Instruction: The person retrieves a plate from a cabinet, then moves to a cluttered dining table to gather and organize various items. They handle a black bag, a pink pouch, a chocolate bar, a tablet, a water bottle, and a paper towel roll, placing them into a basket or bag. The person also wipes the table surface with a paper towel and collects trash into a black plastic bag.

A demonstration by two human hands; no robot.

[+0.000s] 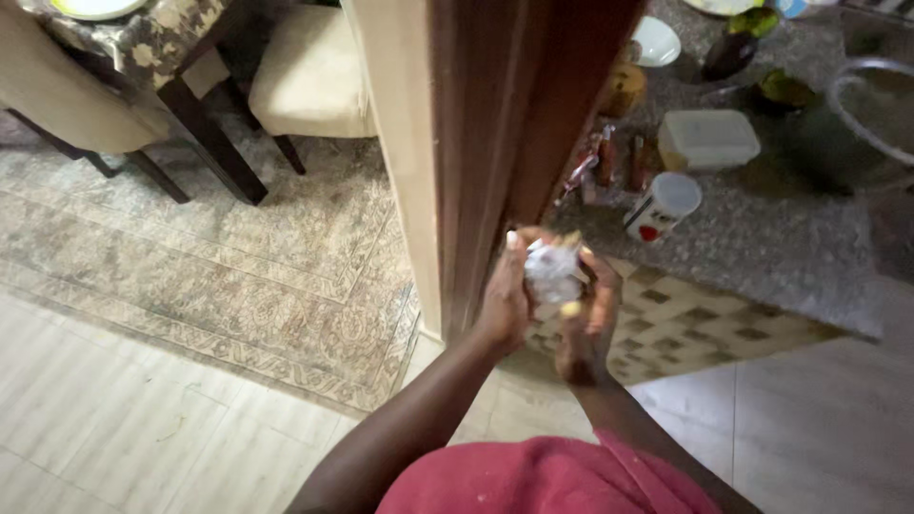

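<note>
Both my hands meet in front of me around a crumpled white wad, paper or plastic, I cannot tell which. My left hand cups it from the left with the thumb on top. My right hand closes on it from the right and below, blurred by motion. The hands hover above the floor, just in front of a brown wooden door edge and next to the corner of a speckled grey stone counter. My red garment fills the bottom of the view.
The counter holds a white lidded tub, a white cup with red marks, small packets, a white bowl and a metal pot. A patterned rug, cream chairs and a dark-legged table lie to the left.
</note>
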